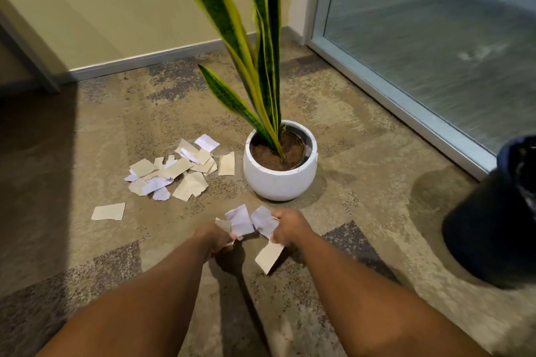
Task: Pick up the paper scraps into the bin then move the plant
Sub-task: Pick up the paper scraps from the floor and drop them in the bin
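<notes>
Both hands hold torn paper scraps (246, 222) above the carpet in front of the plant. My left hand (213, 236) is closed on white and beige pieces. My right hand (287, 227) grips more white pieces, and a beige scrap (269, 256) hangs below it. A pile of several beige and white paper scraps (177, 168) lies on the carpet left of the pot. One single scrap (108, 211) lies apart, nearer me on the left. The snake plant (261, 72) stands in a round white pot (280, 180). The dark bin (499, 220) is at the right edge.
A cream wall with a grey baseboard (145, 59) runs behind the plant. A frosted glass panel in a metal frame (406, 101) closes the right side. A dark furniture edge (26, 52) stands at the far left. Patterned carpet covers the floor.
</notes>
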Tool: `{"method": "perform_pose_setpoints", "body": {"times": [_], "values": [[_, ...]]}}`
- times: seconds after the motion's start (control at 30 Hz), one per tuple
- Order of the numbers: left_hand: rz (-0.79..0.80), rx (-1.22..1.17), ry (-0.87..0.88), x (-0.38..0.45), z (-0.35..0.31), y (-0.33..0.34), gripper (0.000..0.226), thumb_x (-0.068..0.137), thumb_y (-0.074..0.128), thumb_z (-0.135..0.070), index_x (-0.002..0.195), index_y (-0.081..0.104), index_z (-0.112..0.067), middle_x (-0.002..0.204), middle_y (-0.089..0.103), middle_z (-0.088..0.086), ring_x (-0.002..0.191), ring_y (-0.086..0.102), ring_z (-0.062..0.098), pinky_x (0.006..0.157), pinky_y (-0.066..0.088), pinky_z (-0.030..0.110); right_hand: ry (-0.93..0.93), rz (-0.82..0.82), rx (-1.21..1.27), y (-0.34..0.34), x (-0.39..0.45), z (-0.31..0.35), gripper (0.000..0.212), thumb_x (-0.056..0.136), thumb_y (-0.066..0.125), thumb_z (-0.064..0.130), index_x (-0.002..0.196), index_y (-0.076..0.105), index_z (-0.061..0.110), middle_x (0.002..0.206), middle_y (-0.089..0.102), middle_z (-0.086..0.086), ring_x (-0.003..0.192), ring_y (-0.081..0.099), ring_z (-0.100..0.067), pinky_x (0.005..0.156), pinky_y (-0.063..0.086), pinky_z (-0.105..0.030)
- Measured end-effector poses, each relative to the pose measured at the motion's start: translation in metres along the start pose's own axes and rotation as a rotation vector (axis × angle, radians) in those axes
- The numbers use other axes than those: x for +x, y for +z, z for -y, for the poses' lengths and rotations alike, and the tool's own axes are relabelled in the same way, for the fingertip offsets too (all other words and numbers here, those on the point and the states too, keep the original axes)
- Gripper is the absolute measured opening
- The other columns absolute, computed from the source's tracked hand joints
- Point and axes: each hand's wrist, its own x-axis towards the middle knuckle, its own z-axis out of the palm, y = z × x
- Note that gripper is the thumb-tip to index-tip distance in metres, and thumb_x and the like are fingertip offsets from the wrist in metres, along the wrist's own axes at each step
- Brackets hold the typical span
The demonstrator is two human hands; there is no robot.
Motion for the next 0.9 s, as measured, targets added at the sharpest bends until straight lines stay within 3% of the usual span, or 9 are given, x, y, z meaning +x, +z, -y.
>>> {"method": "perform_pose_setpoints", "body": {"times": [0.1, 0.17, 0.27, 0.3, 0.53, 0.6, 0.7, 0.83, 0.9], "values": [[0.046, 0.041, 0.035, -0.011, -0.01, 0.015, 0.035, 0.092, 0.067, -0.02, 0.121, 0.055, -0.002, 0.111, 0.064, 0.015, 0.09, 0.061, 0.02, 0.068, 0.055, 0.028, 0.031, -0.003, -0.039, -0.023, -0.014, -0.026, 0.069, 0.081, 0.075, 0.02, 0.145, 0.049, 0.026, 0.148, 0.051, -0.003, 0.131, 0.052, -0.023, 0.103, 0.043, -0.027], [0.075, 0.077, 0.06, -0.023, -0.019, 0.031, 0.017, 0.094, 0.064, -0.018, 0.104, 0.059, -0.005, 0.105, 0.065, 0.015, 0.09, 0.061, 0.021, 0.084, 0.053, 0.03, 0.032, -0.024, -0.063, -0.04, -0.024, -0.042, 0.068, 0.08, 0.075, 0.019, 0.143, 0.051, 0.024, 0.145, 0.054, -0.004, 0.129, 0.054, -0.024, 0.102, 0.045, -0.027], [0.135, 0.122, 0.079, -0.04, -0.036, 0.053, 0.02, 0.096, 0.061, -0.012, 0.077, 0.058, -0.006, 0.061, 0.058, 0.006, 0.045, 0.053, 0.01, 0.048, 0.044, 0.017, 0.051, -0.035, -0.079, -0.064, -0.036, -0.062, 0.066, 0.08, 0.073, 0.016, 0.143, 0.052, 0.021, 0.141, 0.056, -0.008, 0.125, 0.056, -0.026, 0.099, 0.047, -0.028], [0.133, 0.145, 0.096, -0.047, -0.042, 0.059, 0.021, 0.095, 0.063, -0.013, 0.076, 0.058, -0.006, 0.057, 0.056, 0.005, 0.041, 0.05, 0.008, 0.041, 0.04, 0.016, 0.053, -0.049, -0.078, -0.071, -0.041, -0.067, 0.065, 0.081, 0.072, 0.015, 0.142, 0.052, 0.02, 0.14, 0.056, -0.009, 0.125, 0.056, -0.026, 0.099, 0.047, -0.028], [0.143, 0.254, 0.294, -0.091, -0.093, 0.105, 0.04, 0.097, 0.06, -0.018, 0.059, 0.052, -0.01, 0.027, 0.044, -0.004, 0.019, 0.033, 0.003, 0.028, 0.022, 0.011, 0.033, -0.277, -0.019, -0.118, -0.075, -0.098, 0.037, 0.088, 0.059, 0.009, 0.124, 0.064, 0.014, 0.126, 0.064, -0.014, 0.115, 0.061, -0.031, 0.088, 0.05, -0.029], [0.104, 0.246, 0.331, -0.094, -0.111, 0.114, 0.032, 0.093, 0.065, -0.017, 0.064, 0.055, -0.008, 0.036, 0.053, 0.001, 0.029, 0.043, 0.009, 0.036, 0.034, 0.015, 0.047, -0.362, 0.031, -0.135, -0.084, -0.105, 0.034, 0.089, 0.059, 0.011, 0.121, 0.066, 0.015, 0.122, 0.066, -0.014, 0.11, 0.064, -0.031, 0.08, 0.048, -0.027], [-0.007, 0.329, 0.418, -0.104, -0.144, 0.123, 0.019, 0.093, 0.062, -0.02, 0.081, 0.066, -0.007, 0.076, 0.067, 0.01, 0.064, 0.056, 0.021, 0.064, 0.046, 0.029, 0.045, -0.489, 0.088, -0.162, -0.098, -0.115, 0.023, 0.09, 0.059, 0.014, 0.112, 0.066, 0.014, 0.114, 0.067, -0.015, 0.102, 0.064, -0.033, 0.071, 0.042, -0.026], [-0.077, 0.476, 0.535, -0.132, -0.185, 0.141, 0.023, 0.096, 0.056, -0.019, 0.104, 0.07, -0.003, 0.106, 0.069, 0.013, 0.084, 0.064, 0.024, 0.058, 0.044, 0.022, 0.061, -0.622, 0.134, -0.201, -0.12, -0.129, 0.017, 0.089, 0.057, 0.01, 0.105, 0.063, 0.011, 0.107, 0.067, -0.016, 0.097, 0.063, -0.034, 0.074, 0.049, -0.033], [-0.053, 0.473, 0.563, -0.149, -0.209, 0.151, 0.03, 0.094, 0.055, -0.008, 0.121, 0.068, -0.005, 0.125, 0.066, 0.017, 0.099, 0.065, 0.028, 0.068, 0.046, 0.023, 0.055, -0.682, 0.138, -0.221, -0.131, -0.134, 0.021, 0.087, 0.055, 0.009, 0.106, 0.063, 0.012, 0.107, 0.067, -0.015, 0.098, 0.063, -0.034, 0.075, 0.049, -0.033]]}}
